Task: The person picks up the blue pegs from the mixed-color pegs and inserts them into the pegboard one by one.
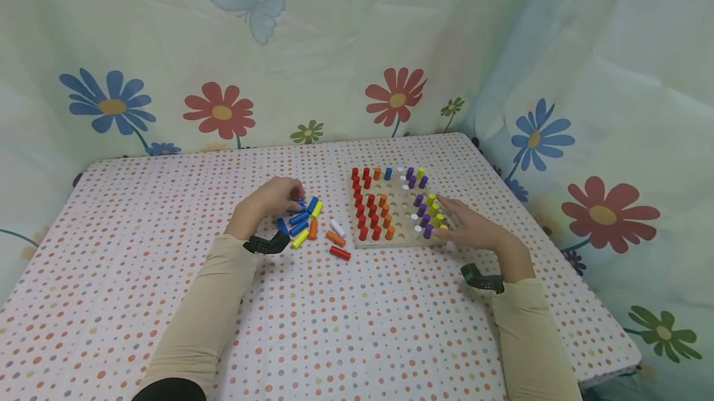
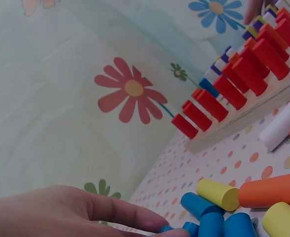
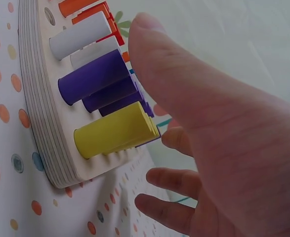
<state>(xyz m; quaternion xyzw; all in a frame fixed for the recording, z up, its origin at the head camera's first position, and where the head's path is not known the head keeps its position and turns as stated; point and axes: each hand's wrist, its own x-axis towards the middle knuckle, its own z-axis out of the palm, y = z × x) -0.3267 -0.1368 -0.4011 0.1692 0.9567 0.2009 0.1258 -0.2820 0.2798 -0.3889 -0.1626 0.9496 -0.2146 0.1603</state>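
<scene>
I see the left hand (image 1: 272, 196) at the loose blue pegs (image 1: 299, 228) on the table (image 1: 346, 326), left of the pegboard (image 1: 399, 242); I cannot tell whether it grasps one. The right hand (image 1: 473, 227) is released beside the standing yellow pegs (image 1: 434, 209).

At left in my right-wrist feed, the board (image 3: 62, 126) shows layered wood, the pegs (image 3: 114, 131) smooth, low-sheen; atop my head view, creased cloth-like backdrop (image 1: 334, 29).

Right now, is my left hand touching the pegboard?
Apart. The head view plainly shows loose pegs and spotted tablecloth between your left hand and the pegboard.
</scene>
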